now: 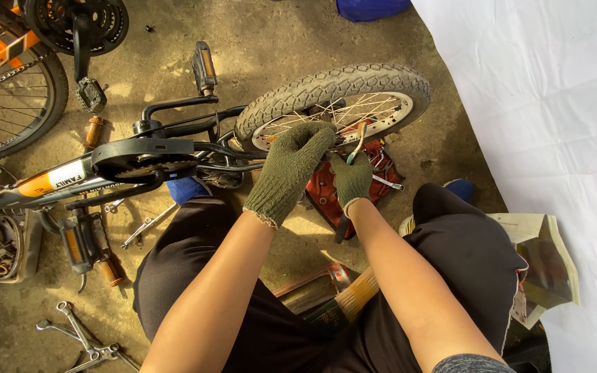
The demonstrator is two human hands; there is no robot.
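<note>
Gripping the small rear wheel point(333, 103) of an upturned child's bicycle point(139, 162), the left hand point(291, 169) in its green knit glove curls closed over tyre and rim near the hub. The right hand point(352, 178), gloved likewise, is shut around a slim tool point(358, 138) with a pale green handle that points up toward the axle. Directly ahead of both hands, the wheel's long line runs left to right; the left hand is nearer it. Spanners point(81, 338) lie on the concrete floor point(271, 34).
</note>
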